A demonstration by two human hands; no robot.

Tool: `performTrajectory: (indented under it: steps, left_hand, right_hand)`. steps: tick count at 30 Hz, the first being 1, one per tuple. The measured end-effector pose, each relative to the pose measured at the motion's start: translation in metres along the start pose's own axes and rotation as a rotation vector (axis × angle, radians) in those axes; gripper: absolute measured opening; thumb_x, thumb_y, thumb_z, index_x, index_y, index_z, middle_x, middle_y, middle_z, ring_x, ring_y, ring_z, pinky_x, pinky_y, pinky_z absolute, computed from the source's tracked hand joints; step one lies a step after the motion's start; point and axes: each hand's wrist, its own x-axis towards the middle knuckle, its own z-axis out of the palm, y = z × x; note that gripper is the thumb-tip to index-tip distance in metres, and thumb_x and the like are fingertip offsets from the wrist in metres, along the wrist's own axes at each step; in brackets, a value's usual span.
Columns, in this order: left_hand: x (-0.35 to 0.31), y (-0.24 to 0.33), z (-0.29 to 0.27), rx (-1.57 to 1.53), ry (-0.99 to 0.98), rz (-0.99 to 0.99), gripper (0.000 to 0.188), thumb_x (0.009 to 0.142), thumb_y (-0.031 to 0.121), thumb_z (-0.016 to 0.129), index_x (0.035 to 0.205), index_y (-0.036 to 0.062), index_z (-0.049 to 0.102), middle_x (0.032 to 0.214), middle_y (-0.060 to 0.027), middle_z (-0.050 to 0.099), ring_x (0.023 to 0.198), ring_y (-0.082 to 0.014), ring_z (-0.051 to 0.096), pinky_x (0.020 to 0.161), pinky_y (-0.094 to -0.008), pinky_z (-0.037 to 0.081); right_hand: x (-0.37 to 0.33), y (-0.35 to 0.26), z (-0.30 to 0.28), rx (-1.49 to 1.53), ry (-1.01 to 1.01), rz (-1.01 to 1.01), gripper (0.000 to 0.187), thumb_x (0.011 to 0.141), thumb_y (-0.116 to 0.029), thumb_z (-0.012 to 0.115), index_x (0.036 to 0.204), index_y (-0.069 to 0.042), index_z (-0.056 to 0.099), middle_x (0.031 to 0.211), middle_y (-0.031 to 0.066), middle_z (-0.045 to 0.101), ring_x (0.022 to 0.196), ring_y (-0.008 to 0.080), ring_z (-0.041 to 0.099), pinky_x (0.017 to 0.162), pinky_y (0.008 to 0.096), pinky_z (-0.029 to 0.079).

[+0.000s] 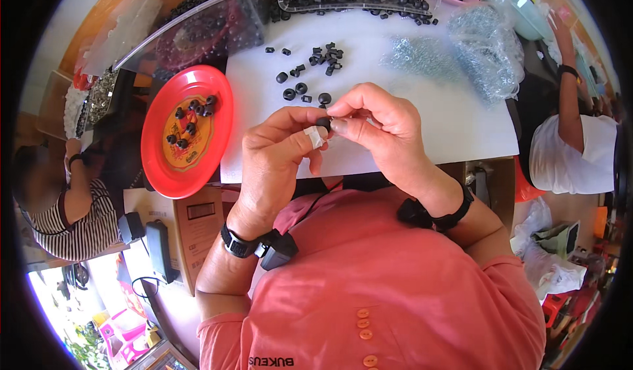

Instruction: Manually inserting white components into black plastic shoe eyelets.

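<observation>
Just above the near edge of the white tabletop, my two hands meet. My left hand pinches a small black round plastic piece, and white tape wraps one of its fingertips. Against that piece, the thumb and forefinger of my right hand are pressed together; what lies between them is too small to make out. Beyond my fingers lie loose black round pieces with holes and a cluster of smaller black pieces. To the left, a red oval plate carries several black pieces.
Clear bins of black pieces stand at the back. A heap of small silvery parts lies right of centre, beside a plastic bag of them. Other people sit at left and right. A cardboard box stands below the plate.
</observation>
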Motion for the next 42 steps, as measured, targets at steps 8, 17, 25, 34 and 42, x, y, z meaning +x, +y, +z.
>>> performTrajectory:
  steps: [8,17,25,34,42]
  left_hand:
    - [0.001,-0.011,0.003,0.282,0.009,0.134,0.019,0.088,-0.001,0.066,0.107,-0.0039,0.068,0.088,-0.0066,0.068,0.061,-0.0067,0.055,0.051,-0.0210,0.045]
    - [0.001,-0.013,0.004,0.261,0.003,0.077,0.021,0.085,-0.004,0.068,0.106,-0.0015,0.068,0.085,-0.0031,0.063,0.058,-0.0042,0.053,0.048,-0.0191,0.042]
    - [0.001,-0.014,0.007,0.306,-0.008,0.101,0.019,0.084,-0.004,0.070,0.103,-0.0013,0.069,0.083,-0.0010,0.061,0.059,-0.0026,0.051,0.049,-0.0183,0.039]
    - [0.006,-0.009,0.004,0.002,-0.020,0.050,0.017,0.085,-0.001,0.068,0.102,-0.0027,0.069,0.087,-0.0061,0.067,0.065,-0.0085,0.055,0.053,-0.0227,0.044]
    - [0.007,-0.012,0.004,-0.093,-0.055,0.139,0.017,0.087,0.000,0.069,0.104,-0.0029,0.069,0.092,-0.0073,0.069,0.071,-0.0103,0.058,0.053,-0.0230,0.044]
  right_hand:
    - [0.001,-0.005,-0.007,-0.106,0.019,-0.092,0.006,0.089,0.002,0.067,0.093,0.001,0.063,0.083,0.0059,0.068,0.077,0.0101,0.064,0.068,0.0250,0.052]
    - [0.002,0.000,-0.007,-0.214,0.004,-0.129,0.006,0.086,0.001,0.069,0.091,0.000,0.064,0.080,0.0056,0.068,0.072,0.0106,0.063,0.064,0.0246,0.050]
    - [0.001,0.001,-0.008,-0.175,0.002,-0.151,0.006,0.087,0.000,0.069,0.092,-0.001,0.065,0.081,0.0037,0.068,0.072,0.0096,0.062,0.064,0.0239,0.049]
    - [-0.006,0.003,-0.011,-0.093,0.019,-0.157,0.008,0.089,-0.002,0.068,0.096,-0.001,0.064,0.082,0.0043,0.067,0.074,0.0102,0.062,0.068,0.0243,0.050]
    - [-0.008,0.002,-0.009,-0.145,-0.016,-0.221,0.009,0.089,0.000,0.066,0.097,0.000,0.062,0.090,0.0075,0.065,0.076,0.0136,0.063,0.070,0.0257,0.052]
